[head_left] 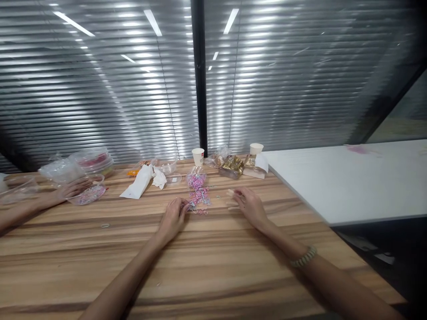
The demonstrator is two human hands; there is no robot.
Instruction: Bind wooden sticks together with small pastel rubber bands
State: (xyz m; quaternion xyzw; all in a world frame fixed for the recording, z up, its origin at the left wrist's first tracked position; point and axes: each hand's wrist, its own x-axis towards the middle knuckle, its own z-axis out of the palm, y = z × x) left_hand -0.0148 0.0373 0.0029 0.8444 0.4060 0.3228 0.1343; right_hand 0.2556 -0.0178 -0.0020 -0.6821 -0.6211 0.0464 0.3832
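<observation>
A loose heap of small pink, purple and pale blue loops [199,194] stretches across the middle of the wooden table. At its near left edge my left hand [174,215] has thumb and forefinger closed on some of the loops. To the right of the heap and apart from it, my right hand [251,205] is closed around a pale stick-like piece [230,192], with a prong poking out left of the fingertips. Its exact kind is too blurred to tell. A bracelet [303,257] circles my right forearm.
On the left another person's hand [78,186] is at a clear plastic bowl [86,194] of coloured loops. Behind are stacked plastic containers [95,161], white tissue [138,183], a paper cup [198,156] and gold wrappers [232,166]. A white table [307,186] adjoins on the right.
</observation>
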